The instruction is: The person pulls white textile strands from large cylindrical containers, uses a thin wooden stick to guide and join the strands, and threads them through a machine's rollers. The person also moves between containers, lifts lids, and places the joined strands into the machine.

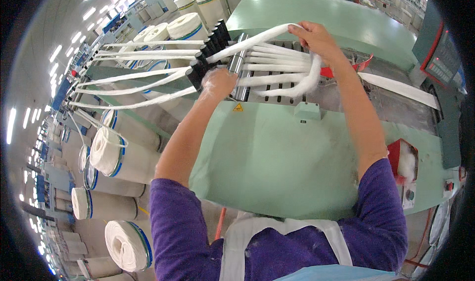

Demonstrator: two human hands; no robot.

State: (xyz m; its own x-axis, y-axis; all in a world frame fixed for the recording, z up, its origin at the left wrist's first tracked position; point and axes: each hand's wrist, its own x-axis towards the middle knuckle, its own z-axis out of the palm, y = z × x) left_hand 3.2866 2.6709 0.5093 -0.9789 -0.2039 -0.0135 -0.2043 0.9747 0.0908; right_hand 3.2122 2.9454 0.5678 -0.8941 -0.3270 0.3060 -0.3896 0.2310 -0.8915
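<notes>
A thick white fibre sliver (252, 43) is pinched in my right hand (316, 41), raised above the machine bed. From my fingers its loose end (304, 85) bends down and curls back over the bed. My left hand (218, 84) is closed beside the black guide rollers (210, 48) and the shiny metal roller (241, 61). White fluff clings to it, and what its fingers hold is hidden. Several parallel slivers (277, 61) run between the metal roller and a red part (346, 70), partly behind my right wrist.
A green machine cover (267, 157) lies in front of me, with another green panel (321, 14) beyond. Large sliver cans (133, 150) stand at the left. At the right are a dark control panel (440, 56) and a red box (402, 160) holding white fluff.
</notes>
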